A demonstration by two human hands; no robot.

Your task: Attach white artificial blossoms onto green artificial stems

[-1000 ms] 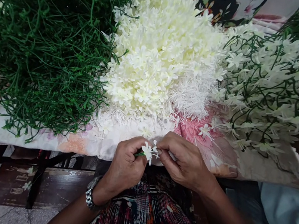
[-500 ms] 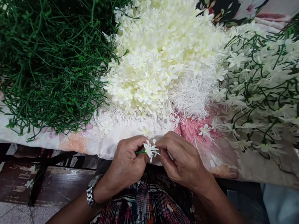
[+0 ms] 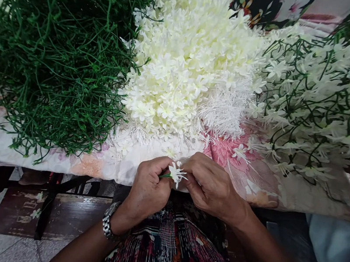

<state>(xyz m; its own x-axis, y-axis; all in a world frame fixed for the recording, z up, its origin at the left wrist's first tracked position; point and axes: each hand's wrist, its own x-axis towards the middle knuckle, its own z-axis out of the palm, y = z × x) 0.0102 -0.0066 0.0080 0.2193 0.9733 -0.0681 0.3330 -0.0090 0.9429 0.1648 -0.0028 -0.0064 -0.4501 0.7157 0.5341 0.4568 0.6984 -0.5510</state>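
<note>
My left hand (image 3: 149, 186) is closed in a pinch on a thin green stem (image 3: 164, 175) with a small white plastic flower (image 3: 176, 173) at its tip. My right hand (image 3: 211, 185) is closed too, its fingertips pinching that flower from the right. Both hands meet at the near edge of a cloth-covered table (image 3: 0, 145), above my patterned lap. A metal watch (image 3: 107, 223) sits on my left wrist.
On the table lie a tangled heap of bare green stems (image 3: 55, 45) at left, a mound of loose cream-white flowers (image 3: 189, 62) in the middle, and finished stems with white flowers (image 3: 319, 100) at right. A dark wooden board (image 3: 58, 218) lies on the floor below.
Both hands have drifted slightly up and toward the table edge, still holding the flower and stem between them. The piles have not moved.
</note>
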